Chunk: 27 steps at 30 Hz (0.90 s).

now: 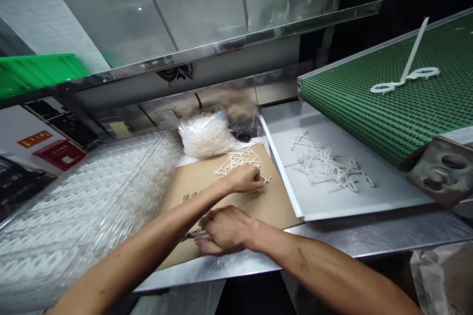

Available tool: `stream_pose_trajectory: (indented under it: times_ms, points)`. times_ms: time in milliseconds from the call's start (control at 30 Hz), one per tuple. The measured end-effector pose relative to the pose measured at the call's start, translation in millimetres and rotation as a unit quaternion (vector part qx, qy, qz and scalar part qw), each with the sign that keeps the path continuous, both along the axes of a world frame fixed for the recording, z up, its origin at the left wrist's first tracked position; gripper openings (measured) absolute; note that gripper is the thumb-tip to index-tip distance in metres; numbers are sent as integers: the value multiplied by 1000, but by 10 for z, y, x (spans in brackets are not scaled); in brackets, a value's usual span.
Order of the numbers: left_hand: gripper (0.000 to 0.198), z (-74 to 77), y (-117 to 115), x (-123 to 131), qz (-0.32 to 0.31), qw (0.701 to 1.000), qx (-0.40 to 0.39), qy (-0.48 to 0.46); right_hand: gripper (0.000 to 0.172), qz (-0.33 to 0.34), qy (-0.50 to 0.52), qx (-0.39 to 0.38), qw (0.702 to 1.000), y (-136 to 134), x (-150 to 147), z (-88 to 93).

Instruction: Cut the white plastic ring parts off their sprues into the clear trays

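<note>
My left hand [244,179] rests on a heap of white moulded plastic pieces [240,161], its fingers closed on them. The heap lies on a brown cardboard sheet [218,197]. Nearer me, my right hand [223,230] is closed around a small dark tool [191,235], mostly hidden by the fingers. More white plastic pieces [325,165] lie in a shallow metal tray [281,167] to the right. A clear bag of white plastic pieces [205,134] sits behind the cardboard.
A green conveyor belt [391,88] carrying a white plastic piece [404,78] slopes down at the right. Stacked clear plastic packaging [84,216] fills the left. A stainless steel table edge [207,270] runs below the cardboard, and a steel hood [177,59] overhangs the work area.
</note>
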<state>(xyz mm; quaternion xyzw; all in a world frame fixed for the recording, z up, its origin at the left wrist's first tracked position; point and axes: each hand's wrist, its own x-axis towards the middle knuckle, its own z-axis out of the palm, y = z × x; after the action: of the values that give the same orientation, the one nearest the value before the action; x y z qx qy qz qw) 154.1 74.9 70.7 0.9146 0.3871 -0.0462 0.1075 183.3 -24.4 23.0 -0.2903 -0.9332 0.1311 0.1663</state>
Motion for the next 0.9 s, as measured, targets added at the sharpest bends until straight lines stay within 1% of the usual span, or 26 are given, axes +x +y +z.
stream_pose_trajectory:
  times_ms: [67,133,200,267,367,433,467,533,600,667,767,833,900]
  points:
    - [21,-57,-29,21,1,1000,-14,-11,41,3,0,2,1000,-1,1,-10]
    - [20,-81,-71,46,2,999,-24,-25,42,2,0,5,1000,6,6,-22]
    - [18,-43,-113,31,4,998,-29,-46,41,0,1,10,1000,16,9,-34]
    - [16,56,-148,-57,12,997,-27,-70,41,-2,2,15,1000,25,8,-43]
    - [18,227,-184,-358,41,993,-10,-110,42,-6,5,22,1000,35,5,-54]
    - [18,269,-197,-654,81,983,11,-164,42,-11,8,27,1000,36,2,-60]
    - [17,254,-202,-820,105,976,28,-191,42,-13,11,30,999,35,0,-64]
    - [18,149,-219,-1158,152,961,76,-218,38,-15,15,35,999,30,-8,-72]
    - [21,-26,-251,-1463,192,955,118,-194,35,-11,19,39,999,23,-21,-80]
    - [21,-223,-298,-1690,220,953,130,-162,33,-5,21,41,999,19,-34,-85]
    - [18,-466,-373,-1855,227,955,113,-153,32,-4,22,35,999,24,-38,-89]
    - [18,-566,-406,-1888,220,956,103,-167,29,-7,22,27,999,37,-28,-85]
    - [22,-627,-420,-1911,219,953,98,-183,27,-14,23,16,1000,56,-10,-77]
